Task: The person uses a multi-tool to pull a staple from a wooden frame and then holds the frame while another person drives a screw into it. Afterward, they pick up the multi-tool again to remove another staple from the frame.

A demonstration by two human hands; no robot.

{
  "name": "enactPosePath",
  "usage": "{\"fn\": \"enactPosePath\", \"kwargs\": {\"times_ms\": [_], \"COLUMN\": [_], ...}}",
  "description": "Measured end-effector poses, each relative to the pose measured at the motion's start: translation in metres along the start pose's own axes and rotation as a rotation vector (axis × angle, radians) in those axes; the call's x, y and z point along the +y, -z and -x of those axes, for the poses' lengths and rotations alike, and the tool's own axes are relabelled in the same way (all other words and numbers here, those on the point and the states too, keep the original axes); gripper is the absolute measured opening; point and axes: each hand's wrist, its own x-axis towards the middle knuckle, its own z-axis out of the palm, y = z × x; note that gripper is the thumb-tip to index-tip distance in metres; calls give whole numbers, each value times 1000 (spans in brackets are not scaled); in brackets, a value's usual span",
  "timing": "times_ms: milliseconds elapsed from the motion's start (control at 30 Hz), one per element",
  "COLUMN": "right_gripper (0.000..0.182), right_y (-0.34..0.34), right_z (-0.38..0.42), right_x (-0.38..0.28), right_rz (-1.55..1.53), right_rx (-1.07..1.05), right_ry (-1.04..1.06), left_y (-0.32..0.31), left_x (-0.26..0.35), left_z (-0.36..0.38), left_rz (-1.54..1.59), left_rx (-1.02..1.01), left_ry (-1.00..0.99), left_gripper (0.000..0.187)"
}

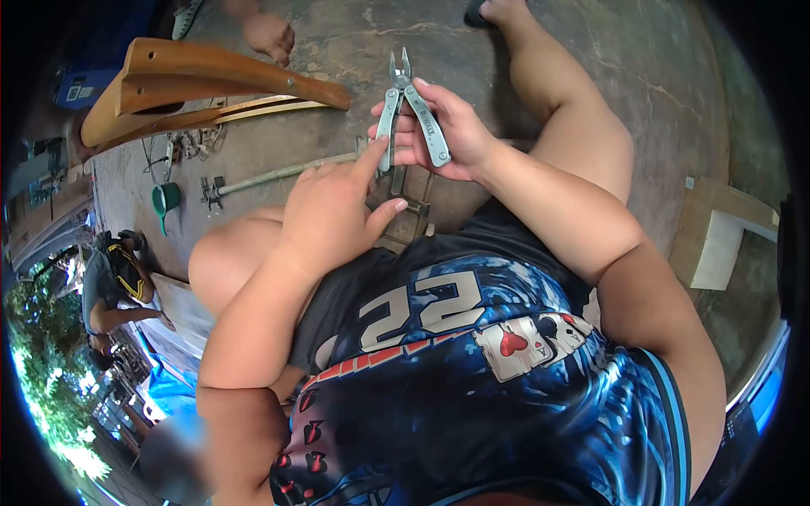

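Silver multi-tool pliers (432, 133) lie across the palm of my right hand (460, 126), handles spread in a V and the needle-nose jaws pointing away from me, slightly apart. The thumb rests near the top of one handle, and the fingers are curled under the tool. My left hand (325, 207) is palm down, with its index fingertip at the other handle and its thumb held apart. The other left fingers are partly hidden. Below the tool, a metal clamp-like part (413, 211) sits between my legs, partly covered by my left hand.
A curved wooden piece (211, 72) lies at the upper left. A long bar clamp (283, 174) and a green dipper (164, 198) are on the concrete floor. Another person's hand (270, 38) shows at the top; a person (118, 282) bends at the left. Cardboard (717, 223) lies right.
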Motion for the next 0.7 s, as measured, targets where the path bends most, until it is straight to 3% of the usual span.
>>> {"fn": "enactPosePath", "kwargs": {"times_ms": [167,500,700], "right_gripper": [61,61,52], "right_y": [9,12,11], "right_z": [-2,-2,-7], "right_x": [-3,-12,-9], "right_rz": [112,-25,98], "right_rx": [169,-23,140], "right_ry": [30,59,-22], "left_y": [-7,1,5], "left_x": [-1,-4,-7], "left_z": [-5,-13,-13], "left_rz": [-70,272,256], "left_rx": [-9,-72,-185], "left_ry": [-52,-56,-3], "left_gripper": [69,68,67]}}
